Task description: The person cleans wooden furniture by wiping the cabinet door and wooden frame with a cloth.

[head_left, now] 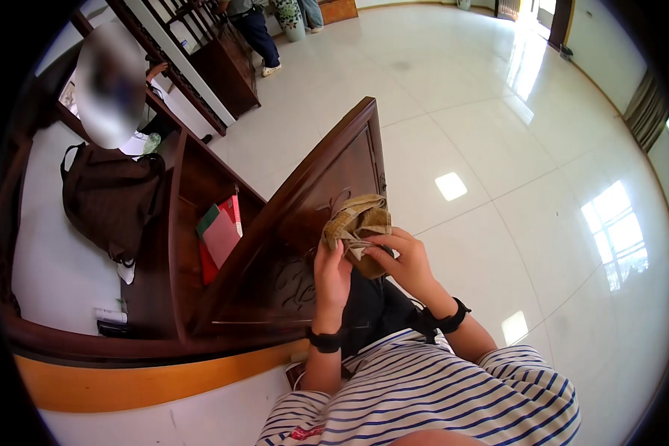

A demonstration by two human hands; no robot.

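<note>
Tan fabric (360, 214); held between left grip (332, 276) and right grip (409, 260)

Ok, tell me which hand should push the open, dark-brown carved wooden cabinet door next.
Probably the left hand: it looks nearer the dark-brown carved wooden cabinet door than the right hand. Both hold the crumpled tan fabric, so the right would have to keep it.

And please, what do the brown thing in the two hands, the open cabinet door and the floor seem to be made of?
Brown thing: probably matte woven fabric; it creases and folds softly.
Cabinet door: likely dark wood, or a wood look, varnished; reddish-brown sheen and raised ornament.
Floor: polished tiles, ceramic or stone, I cannot tell which; thin joints and bright window reflections.
</note>
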